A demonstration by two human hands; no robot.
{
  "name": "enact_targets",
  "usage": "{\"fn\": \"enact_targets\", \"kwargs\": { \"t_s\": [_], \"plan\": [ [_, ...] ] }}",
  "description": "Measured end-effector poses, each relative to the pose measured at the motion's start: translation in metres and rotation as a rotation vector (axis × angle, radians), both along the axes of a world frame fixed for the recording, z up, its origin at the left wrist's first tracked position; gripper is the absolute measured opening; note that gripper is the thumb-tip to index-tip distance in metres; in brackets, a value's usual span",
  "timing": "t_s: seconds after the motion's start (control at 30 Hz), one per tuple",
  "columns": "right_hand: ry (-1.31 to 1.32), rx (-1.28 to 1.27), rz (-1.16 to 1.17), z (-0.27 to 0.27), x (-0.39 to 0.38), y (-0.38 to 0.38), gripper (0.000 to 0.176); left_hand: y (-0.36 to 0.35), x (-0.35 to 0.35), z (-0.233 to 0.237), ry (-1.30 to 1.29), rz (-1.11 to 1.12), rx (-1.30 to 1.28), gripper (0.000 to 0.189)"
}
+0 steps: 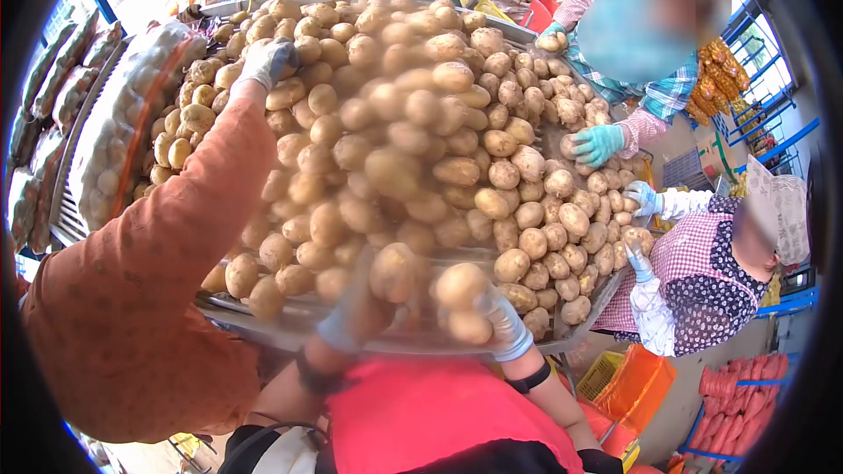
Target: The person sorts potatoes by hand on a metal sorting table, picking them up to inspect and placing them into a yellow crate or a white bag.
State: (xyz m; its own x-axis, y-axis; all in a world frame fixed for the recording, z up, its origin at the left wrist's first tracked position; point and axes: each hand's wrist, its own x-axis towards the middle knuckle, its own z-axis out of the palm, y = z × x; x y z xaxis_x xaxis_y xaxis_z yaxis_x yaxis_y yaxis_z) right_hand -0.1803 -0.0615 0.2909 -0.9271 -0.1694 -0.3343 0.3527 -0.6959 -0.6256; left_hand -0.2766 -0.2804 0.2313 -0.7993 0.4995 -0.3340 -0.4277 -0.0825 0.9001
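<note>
Both my hands wear light blue and white gloves at the near edge of a table heaped with potatoes. My right hand curls round the side of two potatoes, an upper potato and a lower potato. My left hand is smeared by motion, its fingers along the left side of a large potato that it appears to grip. Blur also covers the potatoes in the middle of the heap.
A co-worker's orange sleeve reaches across from the left, gloved hand on the heap. Two co-workers handle potatoes at right; another stands at the far side. Filled sacks stand left. A yellow crate is at lower right.
</note>
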Motion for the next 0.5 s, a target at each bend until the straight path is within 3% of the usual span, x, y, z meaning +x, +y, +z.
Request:
{"fn": "enact_targets", "kwargs": {
  "t_s": [0.1, 0.17, 0.2, 0.27, 0.3, 0.4, 0.47, 0.5],
  "plan": [
    [0.148, -0.075, 0.015, 0.013, -0.007, -0.018, 0.063, 0.009, 0.003, 0.012, -0.326, -0.017, 0.321, 0.074],
    [0.161, -0.178, 0.066, 0.012, -0.011, -0.022, 0.065, 0.01, 0.005, 0.024, -0.107, -0.059, 0.31, 0.069],
    [0.143, -0.218, 0.075, 0.007, -0.011, -0.023, 0.065, 0.008, 0.009, 0.037, 0.264, -0.104, 0.15, 0.066],
    [0.079, -0.04, -0.049, 0.005, -0.003, -0.021, 0.066, 0.005, 0.01, 0.031, 0.427, -0.172, 0.055, 0.062],
    [0.047, 0.051, -0.116, 0.005, 0.0, -0.019, 0.066, 0.001, 0.01, 0.002, 0.219, -0.198, 0.125, 0.062],
    [0.104, -0.207, -0.09, 0.033, -0.003, -0.02, 0.06, 0.009, 0.012, -0.002, 0.159, -0.199, 0.094, 0.064],
    [0.035, 0.358, -0.187, -0.037, 0.024, 0.001, 0.052, 0.02, 0.01, -0.012, 0.143, -0.178, 0.074, 0.063],
    [-0.011, 0.174, -0.232, -0.014, 0.031, 0.005, 0.048, 0.028, 0.006, -0.003, 0.138, -0.189, 0.095, 0.062]
  ]
}}
